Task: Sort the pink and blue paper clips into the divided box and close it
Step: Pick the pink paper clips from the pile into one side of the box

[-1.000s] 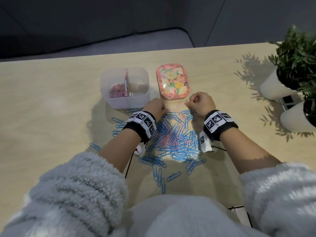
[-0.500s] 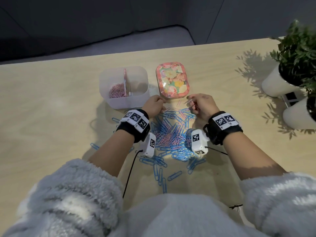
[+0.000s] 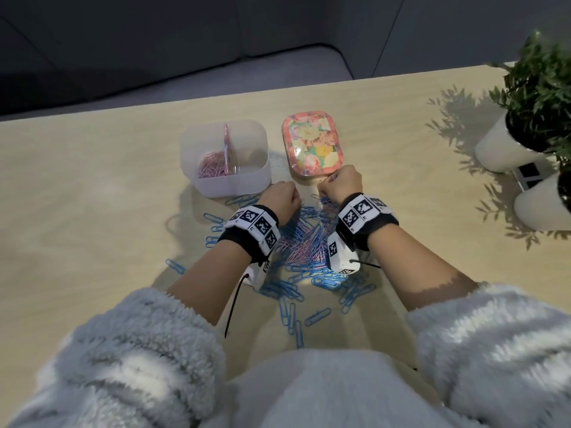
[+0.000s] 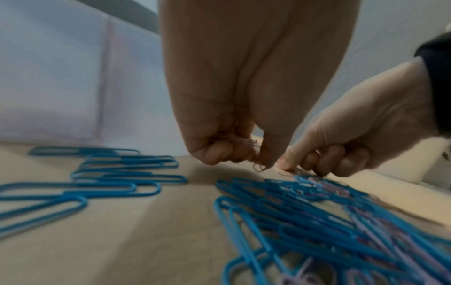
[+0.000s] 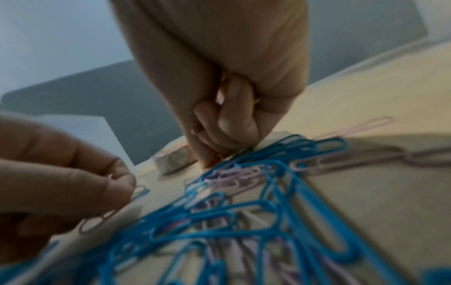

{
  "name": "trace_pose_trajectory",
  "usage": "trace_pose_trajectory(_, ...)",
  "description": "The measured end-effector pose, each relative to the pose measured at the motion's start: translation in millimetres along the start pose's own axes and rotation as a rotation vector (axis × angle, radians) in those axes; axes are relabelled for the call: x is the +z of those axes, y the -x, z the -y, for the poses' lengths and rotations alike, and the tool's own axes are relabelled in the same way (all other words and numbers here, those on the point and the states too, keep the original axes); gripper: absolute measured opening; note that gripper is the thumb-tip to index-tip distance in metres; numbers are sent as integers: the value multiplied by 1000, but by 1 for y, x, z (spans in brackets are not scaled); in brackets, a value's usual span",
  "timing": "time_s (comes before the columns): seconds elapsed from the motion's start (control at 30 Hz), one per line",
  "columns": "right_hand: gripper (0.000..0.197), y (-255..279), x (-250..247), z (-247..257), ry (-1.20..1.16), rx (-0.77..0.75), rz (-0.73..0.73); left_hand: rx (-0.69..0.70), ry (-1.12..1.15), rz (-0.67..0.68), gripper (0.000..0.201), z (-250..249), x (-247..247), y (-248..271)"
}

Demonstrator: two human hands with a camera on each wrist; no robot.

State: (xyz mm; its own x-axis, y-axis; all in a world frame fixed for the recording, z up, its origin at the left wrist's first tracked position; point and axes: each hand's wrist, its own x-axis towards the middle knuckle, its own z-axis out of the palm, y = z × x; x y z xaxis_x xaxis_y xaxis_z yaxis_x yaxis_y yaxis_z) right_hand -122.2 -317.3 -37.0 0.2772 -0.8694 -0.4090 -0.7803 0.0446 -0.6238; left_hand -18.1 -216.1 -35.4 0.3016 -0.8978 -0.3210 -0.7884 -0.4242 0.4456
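A translucent divided box (image 3: 197, 180) stands open, with pink clips (image 3: 211, 168) in its left compartment and the right one bare. Its floral lid (image 3: 312, 143) lies to the right of it. A mixed pile of blue and pink paper clips (image 3: 304, 242) is spread on the table beneath my wrists. At the pile's far edge my left hand (image 3: 279, 197) grips a bunch of pink clips (image 4: 235, 141) in curled fingers. Close beside it my right hand (image 3: 336, 183) pinches pink clips at the pile (image 5: 217, 157) with curled fingers.
Two white pots with green plants (image 3: 506, 143) stand at the table's right edge. Loose blue clips (image 3: 213, 230) lie scattered left of the pile and towards me (image 3: 316, 316). The wooden table (image 3: 92, 211) ends in front of a grey sofa.
My right hand has moved left to the front of the lid, close to my left hand. The left hand has stayed near the box's front corner.
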Motion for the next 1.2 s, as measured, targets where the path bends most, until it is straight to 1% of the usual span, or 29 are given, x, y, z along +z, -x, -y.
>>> trace_pose_trajectory(0.07,10,0,-3,-2,-31,44,94,-51,194,-18,18,0,-5,3)
trace_pose_trajectory(0.1,12,1,-7,-5,-115,59,156,-73,295,-17,15,1,-7,4)
trace_pose_trajectory(0.17,11,4,-19,-10,-441,114,253,-108,487,14,11,1,-12,4)
trace_pose_trajectory(0.2,10,6,-28,-14,-608,151,277,-127,586,41,11,1,-14,3)
trace_pose_trajectory(0.23,10,7,-37,-18,-735,182,300,-149,688,65,10,0,-15,2)
trace_pose_trajectory(0.27,12,8,-46,-22,-808,198,326,-171,789,82,8,-1,-15,0)
trace_pose_trajectory(0.33,18,8,-59,-33,-830,183,366,-226,947,108,8,-5,-15,-5)
trace_pose_trajectory(0.4,23,7,-62,-41,-761,156,371,-319,1097,155,19,-14,-15,-10)
trace_pose_trajectory(0.47,16,7,-54,-46,-679,114,327,-398,1221,202,25,-20,-15,-14)
trace_pose_trajectory(0.5,10,6,-48,-47,-631,65,298,-402,1233,202,26,-22,-15,-15)
trace_pose_trajectory(0.53,5,5,-43,-48,-568,-2,268,-373,1187,185,27,-22,-14,-15)
trace_pose_trajectory(0.57,5,5,-38,-48,-474,-86,242,-314,1077,160,28,-22,-13,-16)
trace_pose_trajectory(0.63,6,4,-31,-47,-195,-242,201,-179,756,83,27,-21,-11,-15)
trace_pose_trajectory(0.7,8,3,-27,-46,73,-311,174,-85,496,16,14,-20,-10,-15)
trace_pose_trajectory(0.73,6,4,-26,-46,134,-316,175,-46,395,10,12,-20,-9,-16)
trace_pose_trajectory(0.77,6,4,-26,-46,133,-309,194,-5,300,16,16,-20,-9,-16)
trace_pose_trajectory(0.83,13,4,-29,-49,-19,-262,251,58,178,38,19,-21,-10,-16)
trace_pose_trajectory(0.9,15,5,-38,-54,-161,-218,282,83,108,51,19,-24,-9,-16)
trace_pose_trajectory(1.0,13,7,-50,-60,-273,-195,251,93,-5,72,14,-28,-5,-17)
trace_pose_trajectory(1.07,12,7,-55,-63,-383,-140,199,101,-49,103,12,-28,-4,-18)
trace_pose_trajectory(1.13,17,9,-57,-63,-457,-92,145,103,-68,135,15,-28,-4,-16)
trace_pose_trajectory(1.2,21,11,-59,-63,-495,-86,130,104,-29,97,15,-26,-6,-11)
